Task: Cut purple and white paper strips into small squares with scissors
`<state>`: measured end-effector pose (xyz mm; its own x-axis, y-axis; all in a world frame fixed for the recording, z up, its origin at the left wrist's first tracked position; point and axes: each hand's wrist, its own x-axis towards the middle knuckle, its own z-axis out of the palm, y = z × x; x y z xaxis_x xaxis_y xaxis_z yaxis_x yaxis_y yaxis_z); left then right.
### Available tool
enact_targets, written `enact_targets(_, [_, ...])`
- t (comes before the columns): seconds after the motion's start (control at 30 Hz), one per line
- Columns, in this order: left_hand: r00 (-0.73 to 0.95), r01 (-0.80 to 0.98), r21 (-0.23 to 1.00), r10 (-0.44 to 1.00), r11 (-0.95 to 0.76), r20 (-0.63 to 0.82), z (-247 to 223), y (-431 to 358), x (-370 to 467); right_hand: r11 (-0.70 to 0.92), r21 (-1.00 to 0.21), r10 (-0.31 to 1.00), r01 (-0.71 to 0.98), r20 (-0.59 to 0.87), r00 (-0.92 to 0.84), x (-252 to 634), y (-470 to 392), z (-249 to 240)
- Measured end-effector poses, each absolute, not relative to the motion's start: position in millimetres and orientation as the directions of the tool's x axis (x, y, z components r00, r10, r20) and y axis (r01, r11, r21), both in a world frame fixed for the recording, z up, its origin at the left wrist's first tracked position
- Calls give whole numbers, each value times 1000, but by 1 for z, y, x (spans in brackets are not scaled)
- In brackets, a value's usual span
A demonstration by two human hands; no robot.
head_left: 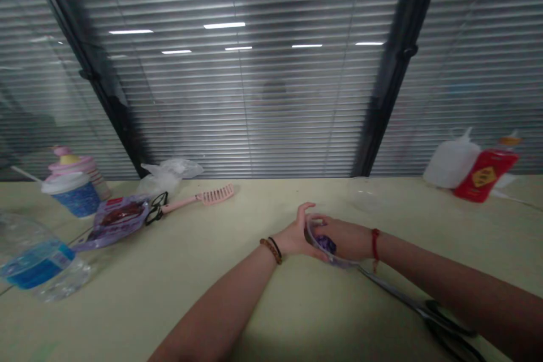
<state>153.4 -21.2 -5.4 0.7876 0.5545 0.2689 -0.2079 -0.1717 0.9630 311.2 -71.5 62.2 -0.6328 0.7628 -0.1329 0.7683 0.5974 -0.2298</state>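
Note:
My left hand (pixel 297 236) grips the left side of a clear round container (pixel 339 262), which is tilted on the table. Inside it lies a dark purple item (pixel 326 244). My right hand (pixel 339 236) reaches into the container from the right, its fingers by the purple item; whether they hold it is hidden. Scissors (pixel 407 301) with dark handles lie under my right forearm, their tips by the container's rim.
Along the left are a water bottle (pixel 38 263), blue cup (pixel 78 195), purple packet (pixel 121 218), black hair clip (pixel 156 208), pink comb (pixel 214 195) and plastic bag (pixel 169 174). Toward the back right stand a clear lid (pixel 367 192), white bottle (pixel 452 161) and red bottle (pixel 486 174).

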Motion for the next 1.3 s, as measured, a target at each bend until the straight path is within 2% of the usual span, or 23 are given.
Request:
enact_targets(0.2, [788,-179,960,553,-214,271,-6,-20,152,503,-128,849,855,-115,-516,318,-70,78])
enact_targets(0.4, [785,-176,956,554,-233,279,-9,-18,152,475,-112,871,873,-84,-485,320,-76,94])
enact_targets(0.67, [797,-219,957,532,-189,287,-9,-19,153,451,-154,863,879,-177,-474,325,-83,104])
enact_targets(0.97, [808,-185,969,536,-166,247,-10,-19,152,434,-58,832,899,-356,-425,316,-82,76])
enact_targets(1.13, [804,-175,970,544,-167,239,-8,-20,152,438,-42,845,898,-320,-428,315,-80,63])
enact_targets(1.3, [800,-198,965,541,-171,261,-5,-21,154,424,-22,871,905,-263,-415,322,-73,71])
